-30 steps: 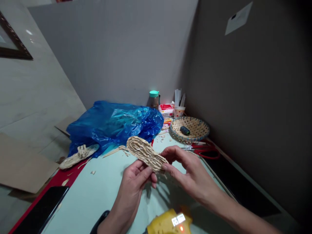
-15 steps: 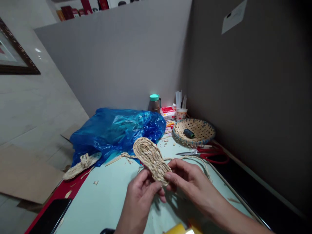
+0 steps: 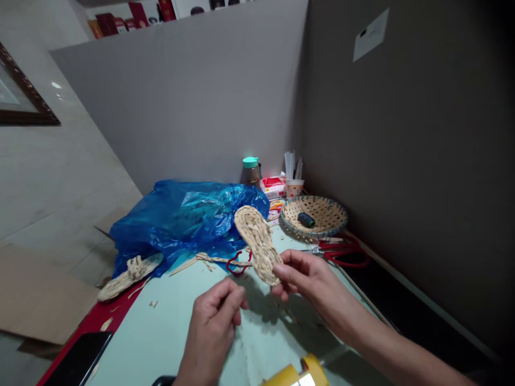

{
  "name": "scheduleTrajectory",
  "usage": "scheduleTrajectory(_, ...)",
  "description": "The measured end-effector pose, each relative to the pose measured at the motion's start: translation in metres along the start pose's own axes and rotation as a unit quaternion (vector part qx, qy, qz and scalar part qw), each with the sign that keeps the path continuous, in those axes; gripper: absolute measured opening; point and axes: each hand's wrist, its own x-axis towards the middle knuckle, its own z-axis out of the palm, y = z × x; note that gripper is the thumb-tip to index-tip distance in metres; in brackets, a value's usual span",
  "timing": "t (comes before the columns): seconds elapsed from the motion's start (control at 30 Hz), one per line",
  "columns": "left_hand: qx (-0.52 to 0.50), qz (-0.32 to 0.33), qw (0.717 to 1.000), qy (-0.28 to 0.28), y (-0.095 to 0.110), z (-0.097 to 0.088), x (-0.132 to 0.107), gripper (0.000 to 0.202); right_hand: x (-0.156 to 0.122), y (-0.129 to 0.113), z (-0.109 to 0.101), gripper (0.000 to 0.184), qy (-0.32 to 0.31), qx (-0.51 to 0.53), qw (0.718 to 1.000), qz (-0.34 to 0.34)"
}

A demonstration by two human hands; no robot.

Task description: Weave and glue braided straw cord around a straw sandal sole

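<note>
My right hand (image 3: 306,279) pinches the near end of a small woven straw sole (image 3: 257,244) and holds it up over the pale green table (image 3: 169,321). My left hand (image 3: 213,321) hovers just below and left of it, apart from the sole, with fingers curled together and thumb against them; nothing shows in them. A second woven straw sole (image 3: 129,271) lies at the table's left edge. A yellow glue gun (image 3: 298,375) sits at the near edge under my right forearm.
A blue plastic bag (image 3: 185,214) fills the back left. A woven basket (image 3: 314,217) holding a dark spool stands back right, red-handled scissors (image 3: 341,252) beside it. A jar, a cup and a red box stand by the grey partition. A black phone (image 3: 76,356) lies near left.
My left hand let go of the sole and dropped down and left. The right hand lifted the sole and tilted it more upright. The view shifted a little.
</note>
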Motion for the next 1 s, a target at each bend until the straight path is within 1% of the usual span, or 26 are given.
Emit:
scheduleTrajectory(0.07, -0.025, -0.008, 1.000, 0.006, -0.002, -0.005, 0.005, 0.040, 0.003, -0.002, -0.004, 0.040, 0.003, 0.028, 1.000, 0.011)
scheduleTrajectory(0.17, -0.041, 0.009, 0.999, 0.019, -0.002, -0.008, 0.010, 0.040, 0.005, -0.005, -0.005, 0.044, -0.004, 0.056, 0.998, 0.024)
scheduleTrajectory(0.23, -0.038, 0.023, 0.999, 0.009, 0.000, -0.006, 0.009, 0.043, 0.004, -0.006, -0.003, 0.044, -0.014, 0.064, 0.998, 0.026)
scheduleTrajectory(0.3, -0.030, 0.045, 0.998, -0.014, 0.003, -0.003, 0.007, 0.038, 0.002, -0.006, 0.000, 0.042, -0.026, 0.061, 0.998, 0.023)
scheduleTrajectory(0.4, -0.027, 0.067, 0.995, -0.068, 0.005, 0.003, 0.002, 0.028, 0.000, -0.006, 0.004, 0.039, -0.036, 0.042, 0.998, 0.008)
scheduleTrajectory(0.5, -0.067, 0.056, 0.990, -0.112, 0.005, 0.009, -0.001, 0.032, -0.003, -0.004, 0.007, 0.037, -0.039, 0.016, 0.999, -0.014)
scheduleTrajectory(0.57, -0.093, 0.047, 0.990, -0.100, 0.005, 0.013, -0.002, 0.036, -0.004, -0.003, 0.009, 0.032, -0.039, -0.006, 0.999, -0.030)
scheduleTrajectory(0.6, -0.089, 0.046, 0.992, -0.083, 0.006, 0.015, -0.003, 0.033, -0.006, -0.002, 0.010, 0.030, -0.041, -0.018, 0.998, -0.037)
scheduleTrajectory(0.7, -0.038, 0.054, 0.997, -0.027, 0.009, 0.017, -0.005, 0.008, -0.009, 0.003, 0.012, 0.022, -0.047, -0.066, 0.995, -0.057)
scheduleTrajectory(0.73, -0.019, 0.057, 0.998, -0.015, 0.009, 0.017, -0.006, 0.006, -0.010, 0.005, 0.012, 0.020, -0.048, -0.083, 0.993, -0.064)
scheduleTrajectory(0.83, 0.022, 0.068, 0.997, 0.002, 0.009, 0.016, -0.009, 0.011, -0.012, 0.009, 0.010, 0.016, -0.047, -0.116, 0.989, -0.083)
scheduleTrajectory(0.9, 0.049, 0.062, 0.997, 0.008, 0.006, 0.015, -0.010, 0.019, -0.013, 0.009, 0.010, 0.015, -0.048, -0.122, 0.988, -0.088)
scheduleTrajectory(1.0, 0.063, 0.038, 0.997, 0.001, 0.000, 0.011, -0.009, 0.034, -0.014, 0.005, 0.011, 0.020, -0.044, -0.089, 0.992, -0.076)
